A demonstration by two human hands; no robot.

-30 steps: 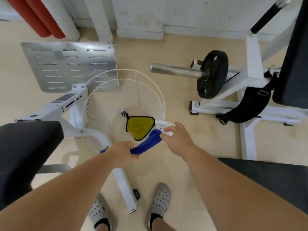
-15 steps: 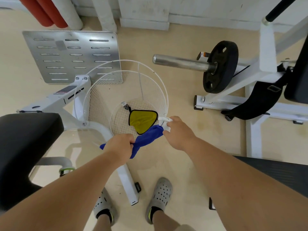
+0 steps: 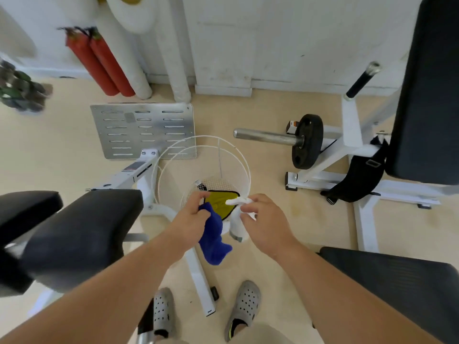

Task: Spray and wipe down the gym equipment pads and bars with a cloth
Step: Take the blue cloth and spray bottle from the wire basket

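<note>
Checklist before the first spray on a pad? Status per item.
1. Blue cloth gripped in left hand: ok.
2. Spray bottle held in right hand: ok.
3. Nozzle aimed at a pad: not ok, both hands are above the wire basket.
4. Finger on trigger: cannot tell.
5. Black pad on the left uncovered: ok.
6. Bottle fill level: cannot tell.

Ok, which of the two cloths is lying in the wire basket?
The yellow cloth, black-edged, lies in the white wire basket; the blue cloth hangs from the left hand.
</note>
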